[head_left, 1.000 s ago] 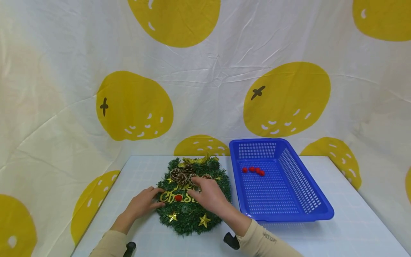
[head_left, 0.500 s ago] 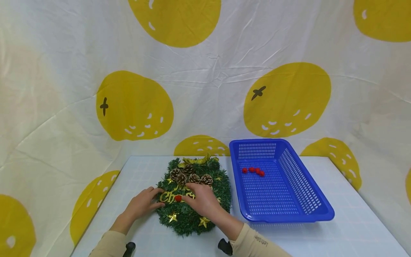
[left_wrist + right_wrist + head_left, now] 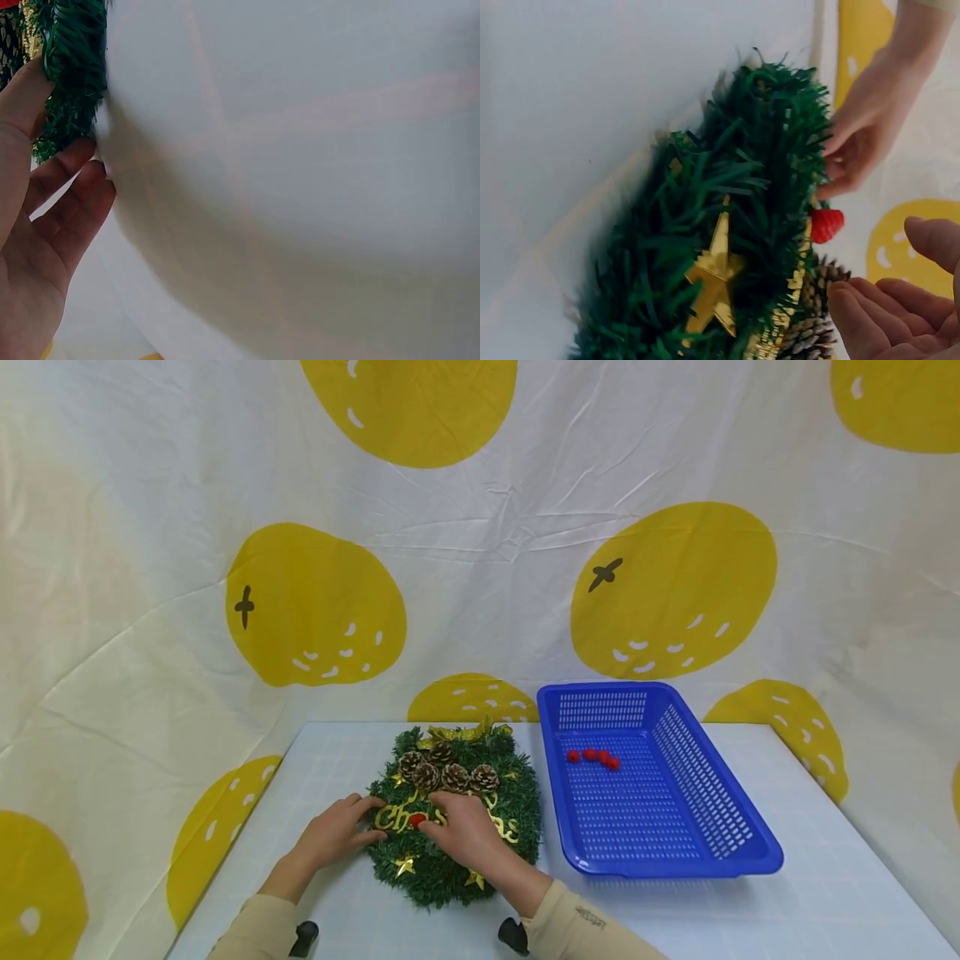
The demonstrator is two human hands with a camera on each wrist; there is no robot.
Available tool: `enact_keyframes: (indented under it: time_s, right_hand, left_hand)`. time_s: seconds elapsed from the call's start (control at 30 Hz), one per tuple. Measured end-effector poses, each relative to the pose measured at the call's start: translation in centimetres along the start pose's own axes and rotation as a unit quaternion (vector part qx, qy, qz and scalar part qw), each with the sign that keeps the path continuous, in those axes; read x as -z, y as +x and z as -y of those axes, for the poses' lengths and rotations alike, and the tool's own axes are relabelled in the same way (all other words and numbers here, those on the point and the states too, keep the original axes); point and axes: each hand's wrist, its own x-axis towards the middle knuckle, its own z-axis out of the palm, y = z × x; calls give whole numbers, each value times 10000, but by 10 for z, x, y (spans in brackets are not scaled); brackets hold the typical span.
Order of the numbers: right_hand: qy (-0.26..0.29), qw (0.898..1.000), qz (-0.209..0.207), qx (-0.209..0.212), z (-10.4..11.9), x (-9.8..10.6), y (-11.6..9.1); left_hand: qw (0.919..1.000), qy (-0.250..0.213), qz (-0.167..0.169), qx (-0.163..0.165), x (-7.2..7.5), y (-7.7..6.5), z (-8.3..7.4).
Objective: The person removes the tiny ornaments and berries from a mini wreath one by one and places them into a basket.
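A green Christmas wreath [image 3: 427, 881] lies on the table, dressed with gold lettering [image 3: 390, 817], pine cones [image 3: 454, 777] and gold stars [image 3: 716, 274]. My left hand [image 3: 333, 835] holds its left edge, thumb and fingers around the tinsel border [image 3: 75, 67] in the left wrist view. On the lettering sits a small red ball [image 3: 417, 819]. Just right of that ball, my right hand [image 3: 468, 835] hovers over the wreath and covers part of the letters. Its thumb and fingers [image 3: 855, 315] are spread apart, with nothing between them.
To the wreath's right stands a blue perforated basket [image 3: 678, 867], with several red balls [image 3: 603, 757] near its left back. A white cloth printed with yellow fruit [image 3: 315, 602] hangs behind the table [image 3: 840, 877].
My right hand has moved left and closer to the red ball on the wreath, uncovering the pine cones and the last letters. The left hand keeps its place at the edge.
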Motion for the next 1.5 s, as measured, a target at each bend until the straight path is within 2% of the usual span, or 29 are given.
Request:
enact_keyframes:
  time_s: [0.2, 0.43, 0.93, 1.1, 1.3, 1.5]
  right_hand:
    - [117, 9998, 104, 78, -4, -8, 4]
    - [-50, 9993, 108, 346, -9, -18, 9]
    - [-211, 9995, 13, 253, -13, -29, 16]
    - [-299, 9992, -36, 250, -11, -31, 17]
    - [-555, 9984, -93, 87, -5, -33, 20]
    - [-1068, 9942, -157, -13, -2, -36, 18]
  left_hand:
    - [10000, 16, 16, -31, 2, 1, -1]
    - [10000, 38, 36, -4, 2, 1, 0]
    - [9999, 79, 71, -33, -2, 2, 4]
    - [9999, 109, -25, -55, 0, 2, 4]
    - [10000, 79, 24, -19, 3, 3, 3]
    - [10000, 24, 40, 12, 2, 1, 0]
